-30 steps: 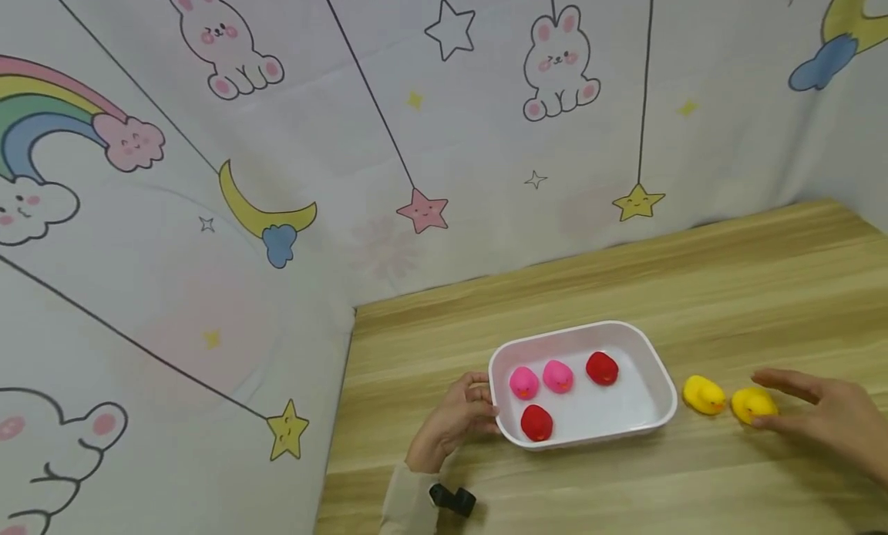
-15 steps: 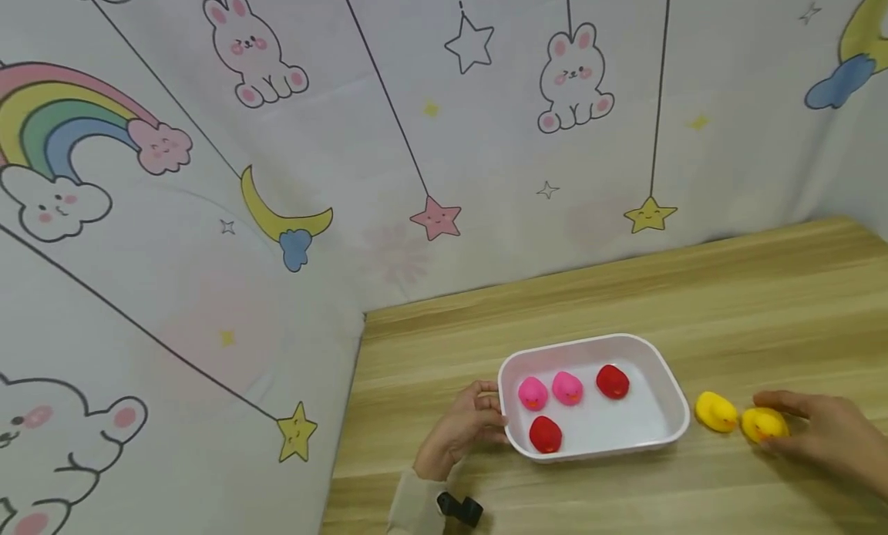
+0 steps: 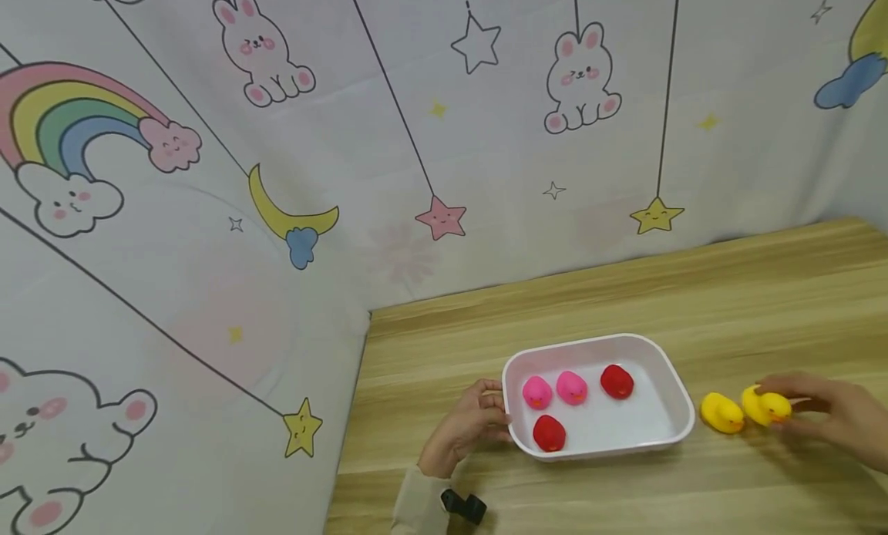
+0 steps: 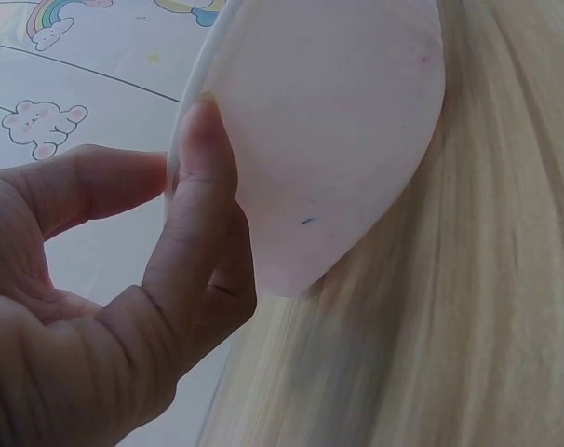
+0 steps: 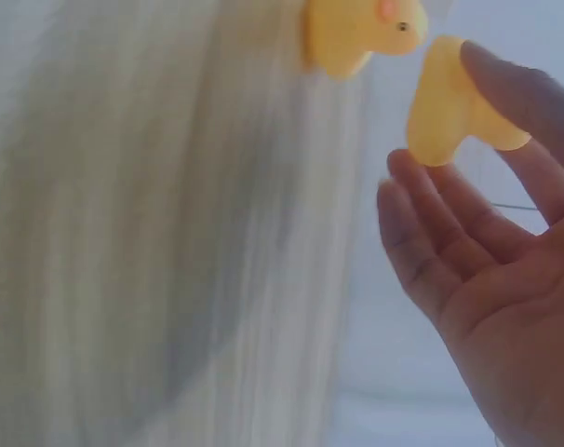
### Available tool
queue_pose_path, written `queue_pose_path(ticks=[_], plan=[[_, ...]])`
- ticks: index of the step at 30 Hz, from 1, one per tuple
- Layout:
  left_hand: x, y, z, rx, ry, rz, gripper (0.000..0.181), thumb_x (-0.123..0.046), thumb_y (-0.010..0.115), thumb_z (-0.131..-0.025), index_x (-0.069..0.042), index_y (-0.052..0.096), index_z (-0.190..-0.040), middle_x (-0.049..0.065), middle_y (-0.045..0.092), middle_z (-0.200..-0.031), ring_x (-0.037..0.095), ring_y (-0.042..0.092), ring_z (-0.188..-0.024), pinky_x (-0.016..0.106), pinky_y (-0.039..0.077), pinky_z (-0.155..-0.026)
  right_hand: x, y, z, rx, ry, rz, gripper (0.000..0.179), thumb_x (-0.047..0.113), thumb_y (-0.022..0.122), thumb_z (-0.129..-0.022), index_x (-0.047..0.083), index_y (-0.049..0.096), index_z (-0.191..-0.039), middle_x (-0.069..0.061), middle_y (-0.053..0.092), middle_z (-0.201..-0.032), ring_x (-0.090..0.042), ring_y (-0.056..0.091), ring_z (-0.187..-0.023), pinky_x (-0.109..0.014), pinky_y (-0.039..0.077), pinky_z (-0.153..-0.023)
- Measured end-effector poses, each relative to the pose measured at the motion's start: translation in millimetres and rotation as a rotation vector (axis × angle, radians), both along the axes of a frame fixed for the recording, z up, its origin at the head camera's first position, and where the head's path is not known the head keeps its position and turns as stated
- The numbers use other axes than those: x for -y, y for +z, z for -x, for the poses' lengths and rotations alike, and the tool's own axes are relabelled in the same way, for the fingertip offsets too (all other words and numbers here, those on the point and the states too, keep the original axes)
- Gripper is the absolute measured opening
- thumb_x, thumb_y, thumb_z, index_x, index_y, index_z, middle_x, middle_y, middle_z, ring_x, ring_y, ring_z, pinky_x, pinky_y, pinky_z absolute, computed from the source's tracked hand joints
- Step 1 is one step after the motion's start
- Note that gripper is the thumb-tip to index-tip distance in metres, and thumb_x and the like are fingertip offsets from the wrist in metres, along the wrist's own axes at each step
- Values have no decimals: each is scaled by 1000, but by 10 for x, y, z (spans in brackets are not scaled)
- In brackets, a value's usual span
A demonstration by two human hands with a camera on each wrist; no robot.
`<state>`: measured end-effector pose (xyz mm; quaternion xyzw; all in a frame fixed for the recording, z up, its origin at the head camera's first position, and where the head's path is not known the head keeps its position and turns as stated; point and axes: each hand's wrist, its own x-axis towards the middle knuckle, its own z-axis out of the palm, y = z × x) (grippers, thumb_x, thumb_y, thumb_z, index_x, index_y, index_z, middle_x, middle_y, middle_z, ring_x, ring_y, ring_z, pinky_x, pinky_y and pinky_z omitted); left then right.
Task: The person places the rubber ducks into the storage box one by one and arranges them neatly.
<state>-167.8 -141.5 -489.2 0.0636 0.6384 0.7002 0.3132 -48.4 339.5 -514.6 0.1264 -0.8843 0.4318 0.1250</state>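
Note:
A white tray (image 3: 683, 412) sits on the wooden table (image 3: 763, 304). In it lie two pink ducks (image 3: 536, 392) (image 3: 572, 387) and two red ducks (image 3: 617, 381) (image 3: 549, 432). My left hand (image 3: 501, 412) grips the tray's left rim, thumb (image 4: 203, 186) over the edge of the tray (image 4: 338, 121). Right of the tray, my right hand (image 3: 780, 408) pinches a yellow duck (image 3: 763, 404) between thumb and fingers (image 5: 412, 214), a little above the table. This held duck (image 5: 445, 112) hangs close beside a second yellow duck (image 3: 721, 412) (image 5: 356, 33), which stands on the table.
A cartoon-printed cloth (image 3: 347, 173) with rabbits, stars and a rainbow walls the table at the back and left. Bare wood lies behind the tray and to the far right. A black strap mount (image 3: 463, 506) sits on my left wrist.
My right hand closed from spread fingers onto the right yellow duck and raised it slightly toward the other duck. My left hand stayed on the tray rim.

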Motion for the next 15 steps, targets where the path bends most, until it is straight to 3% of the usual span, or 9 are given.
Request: queue_pose_path(ticks=[7, 11, 15], plan=[[7, -15, -28, 9, 5, 4, 48, 17, 56, -85, 7, 38, -128, 6, 57, -85, 12, 60, -65, 25, 62, -59, 24, 133, 54, 91, 23, 164, 51, -18, 72, -79, 4, 68, -125, 30, 60, -119, 9, 58, -97, -13, 56, -68], [-7, -3, -17, 17, 14, 12, 48, 18, 56, -85, 7, 38, -128, 5, 57, -83, 12, 60, -64, 25, 62, -58, 67, 202, 102, 188, 24, 274, 59, -17, 70, -83, 10, 62, -135, 28, 61, -120, 6, 60, -98, -17, 59, -69], [-19, 16, 9, 13, 15, 15, 48, 18, 55, -85, 8, 38, -129, 4, 57, -82, 12, 60, -64, 25, 62, -58, 137, 273, 167, 244, 73, 403, 58, -20, 65, -84, 9, 61, -135, 21, 65, -120, 0, 65, -99, -20, 61, -73]])
